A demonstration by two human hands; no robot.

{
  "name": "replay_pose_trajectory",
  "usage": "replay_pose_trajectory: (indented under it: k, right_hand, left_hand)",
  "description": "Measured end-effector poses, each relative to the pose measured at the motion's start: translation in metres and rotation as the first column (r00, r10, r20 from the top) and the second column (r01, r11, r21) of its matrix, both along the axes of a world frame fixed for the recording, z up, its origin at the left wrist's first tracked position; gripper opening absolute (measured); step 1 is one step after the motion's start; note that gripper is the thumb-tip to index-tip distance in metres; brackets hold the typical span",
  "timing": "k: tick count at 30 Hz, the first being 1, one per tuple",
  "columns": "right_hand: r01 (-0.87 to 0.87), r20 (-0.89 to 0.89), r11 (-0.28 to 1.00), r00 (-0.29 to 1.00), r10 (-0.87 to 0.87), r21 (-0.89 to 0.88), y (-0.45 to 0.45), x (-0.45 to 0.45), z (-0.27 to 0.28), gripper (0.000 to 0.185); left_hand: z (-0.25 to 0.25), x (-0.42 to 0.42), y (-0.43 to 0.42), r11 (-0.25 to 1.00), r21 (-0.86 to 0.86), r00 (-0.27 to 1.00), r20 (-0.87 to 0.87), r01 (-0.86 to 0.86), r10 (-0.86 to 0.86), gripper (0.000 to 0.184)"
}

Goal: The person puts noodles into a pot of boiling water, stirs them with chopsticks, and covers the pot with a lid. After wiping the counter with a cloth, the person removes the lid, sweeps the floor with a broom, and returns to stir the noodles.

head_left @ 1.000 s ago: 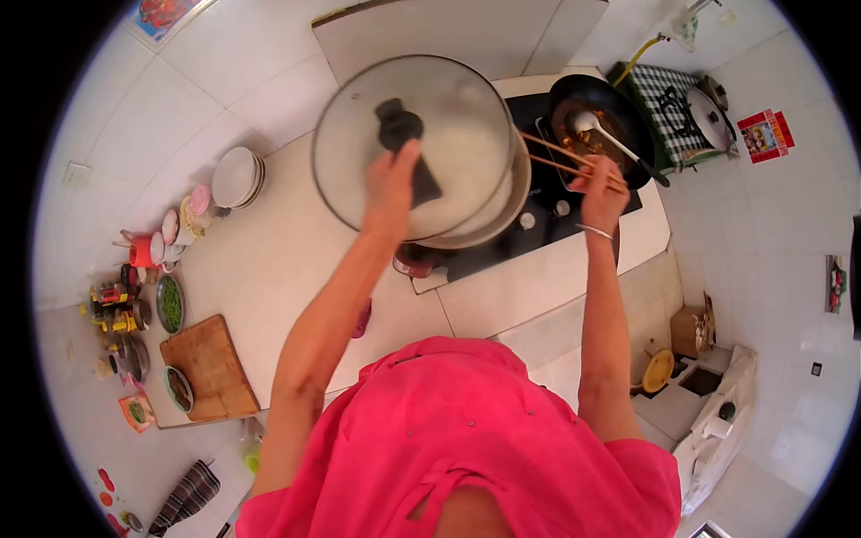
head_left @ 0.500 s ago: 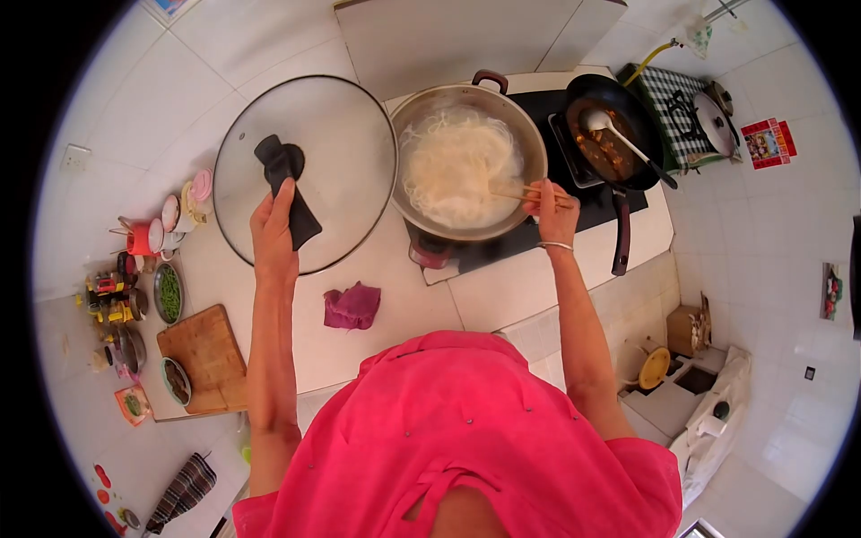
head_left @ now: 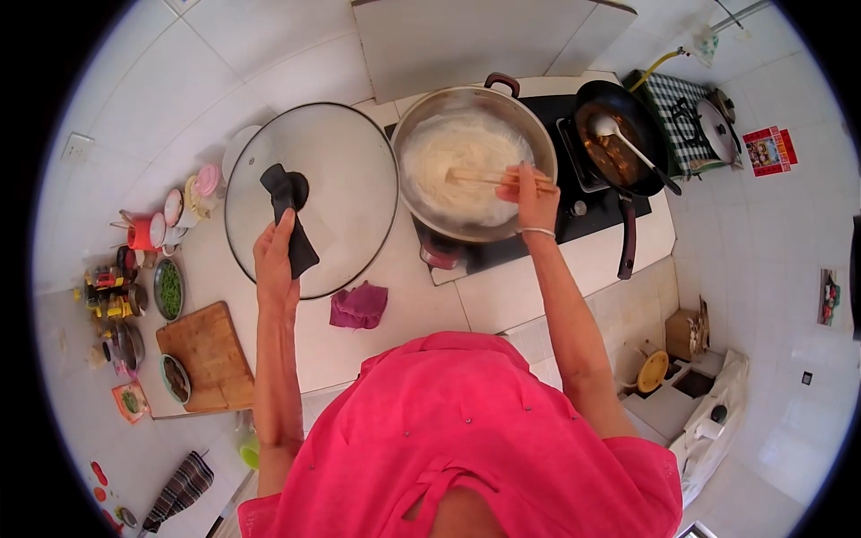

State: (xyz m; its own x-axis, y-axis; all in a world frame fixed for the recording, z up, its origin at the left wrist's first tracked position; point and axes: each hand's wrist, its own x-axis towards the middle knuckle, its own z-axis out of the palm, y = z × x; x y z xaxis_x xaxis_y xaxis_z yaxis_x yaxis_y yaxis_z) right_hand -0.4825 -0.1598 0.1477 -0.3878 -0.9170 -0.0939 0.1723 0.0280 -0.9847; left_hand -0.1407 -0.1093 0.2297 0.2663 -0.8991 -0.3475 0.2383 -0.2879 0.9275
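Note:
My left hand is closed on the black handle of a large glass pot lid, held tilted up to the left of the pot. In my right hand is a pair of wooden chopsticks, their tips among pale noodles. The noodles lie in cloudy liquid in a wide metal pot on the black stove. Steam or froth blurs their surface. A purple cloth lies on the counter below the lid.
Right of the pot, a black frying pan holds brown sauce and a ladle. At left are a wooden cutting board, a bowl of green vegetables and several seasoning jars. A checked cloth covers something at far right.
My right hand has moved slightly left over the pot, and the chopstick tips now reach nearer its middle. The lid sits a little lower in view. Noodles look more blurred.

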Motion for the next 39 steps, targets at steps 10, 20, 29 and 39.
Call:
replay_pose_trajectory:
  k: [10,20,29,39]
  right_hand:
    - [-0.15,-0.35,0.982,0.931,0.102,-0.113,-0.036,-0.029,0.002,0.021]
    - [-0.335,-0.536,0.929,0.761,0.366,0.158,-0.022,-0.04,0.033,0.029]
    - [-0.255,-0.423,0.966,0.871,0.249,0.043,-0.047,-0.053,0.068,0.035]
    - [-0.034,-0.237,0.998,0.971,0.022,-0.049,-0.054,-0.005,-0.004,0.033]
  left_hand:
    - [0.003,-0.004,0.007,1.0,-0.004,1.0,-0.024,-0.013,0.013,0.026]
    - [-0.006,-0.006,0.013,1.0,0.013,0.999,-0.042,0.004,-0.004,0.026]
    - [-0.011,-0.001,0.022,0.999,0.029,0.999,-0.033,0.024,-0.023,0.026]
    - [-0.011,0.001,0.031,0.998,0.053,0.999,-0.02,0.04,-0.039,0.026]
